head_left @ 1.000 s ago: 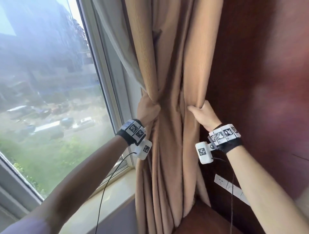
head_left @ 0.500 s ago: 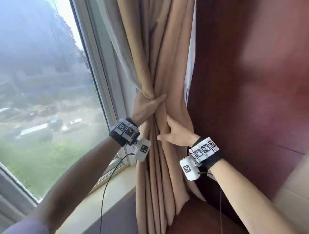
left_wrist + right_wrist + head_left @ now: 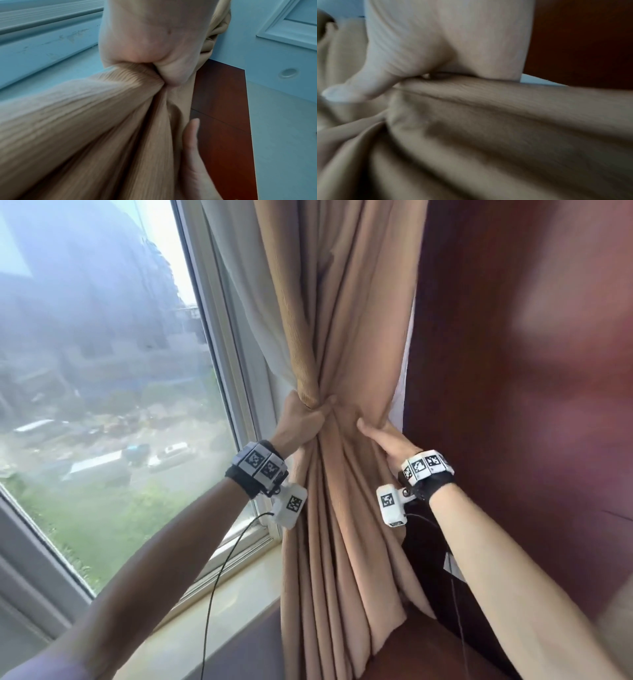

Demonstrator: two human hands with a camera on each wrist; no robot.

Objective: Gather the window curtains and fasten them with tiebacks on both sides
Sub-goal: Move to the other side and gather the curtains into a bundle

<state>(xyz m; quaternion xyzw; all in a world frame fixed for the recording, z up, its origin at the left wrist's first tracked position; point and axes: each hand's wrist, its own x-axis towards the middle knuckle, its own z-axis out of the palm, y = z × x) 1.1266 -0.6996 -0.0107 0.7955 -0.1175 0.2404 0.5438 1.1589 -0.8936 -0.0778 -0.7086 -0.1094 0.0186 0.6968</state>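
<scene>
Two hands on tan curtain point(image 3: 346, 344), bunched at mid-height between window point(image 3: 102, 405) and dark red wooden panel point(image 3: 513, 405). Left hand point(image 3: 301, 422) grip: fist wrapped tight round gathered folds, cloth squeezed out under curled fingers point(image 3: 173, 75) in left wrist view. Right hand point(image 3: 387, 440) grip: thumb on front of right edge of bundle, fingers behind cloth, pinching fold. Pale lining point(image 3: 246, 302) hangs beside window frame. Curtain tail drops past sill point(image 3: 219, 604). Right wrist view blurred.
</scene>
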